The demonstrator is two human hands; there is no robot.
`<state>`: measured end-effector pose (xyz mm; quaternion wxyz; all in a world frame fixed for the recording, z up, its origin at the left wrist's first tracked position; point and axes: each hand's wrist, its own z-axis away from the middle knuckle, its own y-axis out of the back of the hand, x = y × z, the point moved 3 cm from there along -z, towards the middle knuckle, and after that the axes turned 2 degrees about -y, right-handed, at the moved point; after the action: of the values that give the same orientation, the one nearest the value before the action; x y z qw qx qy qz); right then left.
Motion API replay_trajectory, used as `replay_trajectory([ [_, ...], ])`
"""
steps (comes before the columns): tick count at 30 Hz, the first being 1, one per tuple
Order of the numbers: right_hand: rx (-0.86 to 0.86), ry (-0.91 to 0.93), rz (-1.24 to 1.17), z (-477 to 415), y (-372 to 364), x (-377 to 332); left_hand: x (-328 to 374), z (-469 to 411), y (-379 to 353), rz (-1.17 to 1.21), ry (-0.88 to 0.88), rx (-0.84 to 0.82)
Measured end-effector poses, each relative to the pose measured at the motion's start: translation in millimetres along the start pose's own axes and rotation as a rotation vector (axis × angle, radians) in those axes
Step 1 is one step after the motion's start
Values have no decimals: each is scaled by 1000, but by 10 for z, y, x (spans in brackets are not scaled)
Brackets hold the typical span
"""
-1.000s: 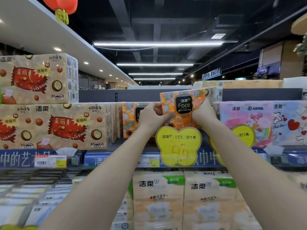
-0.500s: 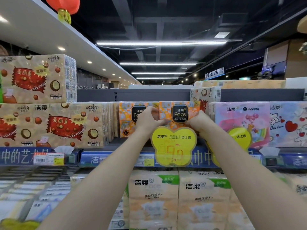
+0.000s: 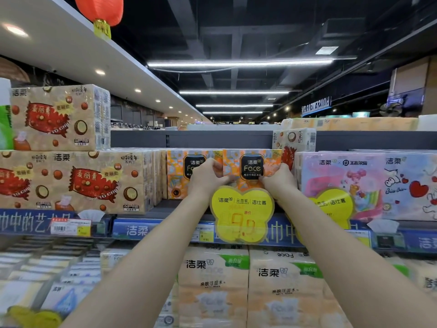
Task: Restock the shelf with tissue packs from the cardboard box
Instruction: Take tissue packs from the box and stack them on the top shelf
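An orange tissue pack (image 3: pixel 251 166) with a black "Face" label stands on the upper shelf (image 3: pixel 165 204), level with a matching orange pack (image 3: pixel 179 176) to its left. My left hand (image 3: pixel 205 178) grips its lower left corner and my right hand (image 3: pixel 277 179) grips its lower right corner. A yellow butterfly-shaped price tag (image 3: pixel 241 214) hangs in front and hides the pack's bottom edge. The cardboard box is out of view.
Large beige tissue packs with red candy print (image 3: pixel 71 181) fill the shelf's left side, with another one (image 3: pixel 59 117) stacked on top. Pink cartoon packs (image 3: pixel 343 185) stand to the right. Pale orange packs (image 3: pixel 212 287) sit on the shelf below. A red lantern (image 3: pixel 100 10) hangs overhead.
Both hands have lowered the orange pack from a raised, tilted position and pushed it back onto the shelf, so it now stands upright beside the matching pack.
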<state>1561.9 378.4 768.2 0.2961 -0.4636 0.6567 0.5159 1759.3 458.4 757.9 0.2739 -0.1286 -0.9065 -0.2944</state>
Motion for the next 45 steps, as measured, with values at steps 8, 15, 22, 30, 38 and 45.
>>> replay_trajectory([
  [8,71,7,30,-35,-61,32,60,-44,17,-236,0,-34],
  [15,47,-10,22,-40,-67,30,-28,-75,11,-152,17,-92],
  [22,17,-34,32,-60,-56,29,-15,-103,8,-293,60,-118],
  [30,-11,-58,-29,-71,-63,20,-2,-87,19,-305,61,-113],
  [38,12,111,-28,-15,20,-298,143,-7,332,-161,-50,-4],
  [45,25,412,219,267,175,-541,560,132,595,-206,-139,17],
])
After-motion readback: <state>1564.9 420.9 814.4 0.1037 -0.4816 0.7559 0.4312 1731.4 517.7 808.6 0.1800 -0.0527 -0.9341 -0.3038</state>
